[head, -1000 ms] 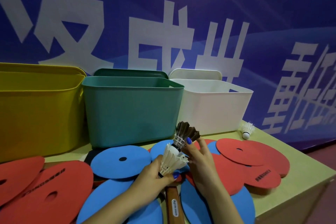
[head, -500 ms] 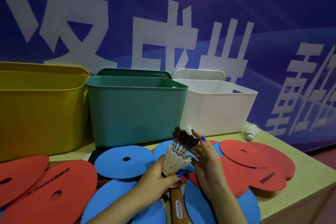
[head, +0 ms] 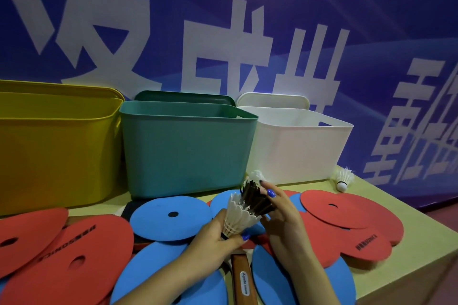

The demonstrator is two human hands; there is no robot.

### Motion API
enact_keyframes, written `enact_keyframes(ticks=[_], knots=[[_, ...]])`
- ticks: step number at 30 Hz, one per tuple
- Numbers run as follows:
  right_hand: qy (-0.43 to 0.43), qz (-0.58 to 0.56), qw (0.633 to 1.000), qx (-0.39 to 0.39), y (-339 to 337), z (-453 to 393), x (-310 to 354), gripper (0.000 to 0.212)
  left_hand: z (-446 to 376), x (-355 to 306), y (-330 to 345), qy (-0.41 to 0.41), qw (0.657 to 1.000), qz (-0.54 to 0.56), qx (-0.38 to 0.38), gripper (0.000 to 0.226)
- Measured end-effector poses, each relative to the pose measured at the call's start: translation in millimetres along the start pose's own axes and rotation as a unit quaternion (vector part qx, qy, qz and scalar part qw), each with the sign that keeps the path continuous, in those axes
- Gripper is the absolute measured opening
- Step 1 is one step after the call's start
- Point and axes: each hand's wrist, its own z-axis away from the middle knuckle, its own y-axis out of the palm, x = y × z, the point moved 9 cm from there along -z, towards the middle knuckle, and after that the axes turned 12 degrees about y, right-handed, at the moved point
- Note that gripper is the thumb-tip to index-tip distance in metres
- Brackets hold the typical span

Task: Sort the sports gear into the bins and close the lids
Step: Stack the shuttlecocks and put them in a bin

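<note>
While both hands work low in the middle of the frame, the left hand [head: 213, 235] curls its fingers round the lower skirt of a white shuttlecock [head: 239, 215], thumb pressed against the feathers near the cork. A black-feathered shuttlecock [head: 255, 197] is nested into the white one's open end, and the right hand [head: 280, 215] steadies it, fingers lightly curled on the dark feathers; how firmly that grip closes I cannot tell.

These will handle as almost weightless and easily crushed: feather tips bend and snap, so I judge the safe hold is low, at the cork or the bound base of the skirt, not on the flared rim.

Behind them on the desk [head: 386, 208] stand three open bins, yellow [head: 57, 151], teal [head: 188, 148] and white [head: 300, 148], each with its lid standing behind it. Another white shuttlecock [head: 344, 177] lies at the right, just beside the white bin. Blue [head: 171, 218] and red [head: 342, 213] foam discs overlap across the desk.

A further pale feathered tuft peeks above the right fingertips; whether it is a third shuttlecock is unclear. The corks in hand are hidden, a wooden paddle handle [head: 243, 277] shows while its blade lies under the discs, and the bins' insides cannot be seen.
</note>
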Motion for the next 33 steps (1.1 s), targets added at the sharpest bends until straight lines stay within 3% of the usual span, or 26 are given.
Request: enact_keyframes(ticks=[3,7,9,11,13,17,20,22,24,26,28,30,33], knots=[[0.006,0.016,1.0,0.004,2,0,-2,0.034,0,0,0,0.004,1.0,0.012,-0.001,0.035],[0.003,0.014,1.0,-0.003,4,2,-1,0.031,1,2,1,-0.002,1.0,0.026,-0.004,0.051],[-0.005,0.009,1.0,-0.011,5,4,2,0.032,0,1,1,-0.001,1.0,0.016,-0.001,0.04],[-0.01,0.029,0.997,-0.063,-2,-1,1,0.032,-1,0,-2,-0.002,1.0,0.019,-0.013,0.031],[-0.021,0.118,0.983,-0.137,-9,-9,3,0.021,-1,-2,-8,-0.004,0.998,0.034,-0.043,0.031],[-0.137,0.362,0.894,-0.226,-5,-15,40,0.017,1,-4,-15,-0.017,0.995,0.046,-0.084,0.027],[-0.218,0.554,0.743,-0.307,9,-16,72,0.024,2,-7,-15,-0.019,0.994,0.055,-0.096,0.023],[-0.192,0.634,0.685,-0.303,11,-32,72,0.03,1,-9,-13,-0.025,0.992,0.082,-0.098,0.024],[-0.131,0.691,0.653,-0.282,-1,-55,56,0.039,1,-8,-13,-0.036,0.989,0.102,-0.097,0.026],[-0.067,0.709,0.653,-0.256,-22,-74,34,0.048,2,-7,-12,-0.044,0.989,0.107,-0.094,0.026],[-0.023,0.697,0.681,-0.224,-32,-85,15,0.049,1,-6,-12,-0.046,0.989,0.104,-0.094,0.025],[-0.038,0.677,0.704,-0.212,-29,-88,10,0.044,1,-5,-13,-0.045,0.988,0.108,-0.097,0.025],[-0.071,0.688,0.695,-0.199,-20,-87,6,0.034,0,-6,-12,-0.046,0.987,0.113,-0.101,0.024]])
